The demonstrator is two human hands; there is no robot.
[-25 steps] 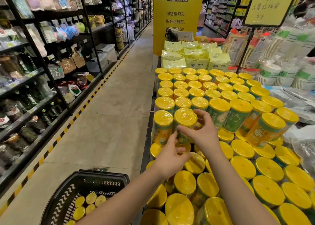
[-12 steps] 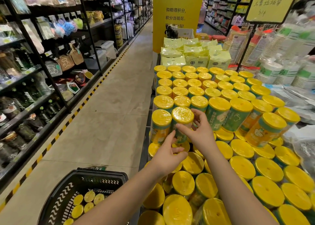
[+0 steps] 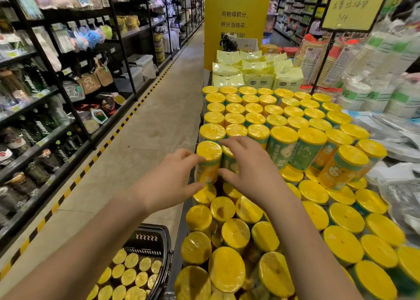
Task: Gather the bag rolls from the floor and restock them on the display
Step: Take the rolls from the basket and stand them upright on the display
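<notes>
As the left hand (image 3: 168, 181) grips it, the bag roll (image 3: 208, 155) stands upright.

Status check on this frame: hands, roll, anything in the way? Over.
Left hand grips end roll, upright. Right hand grips next roll. Basket holds more rolls. Nothing blocking.

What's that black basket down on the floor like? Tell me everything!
The basket looks like black plastic, with white zigzag marks on its wall. It sits on the aisle floor beside the display. Yellow-topped rolls stand upright inside, packed close. The left arm hides part of it; no hand touches it.
</notes>
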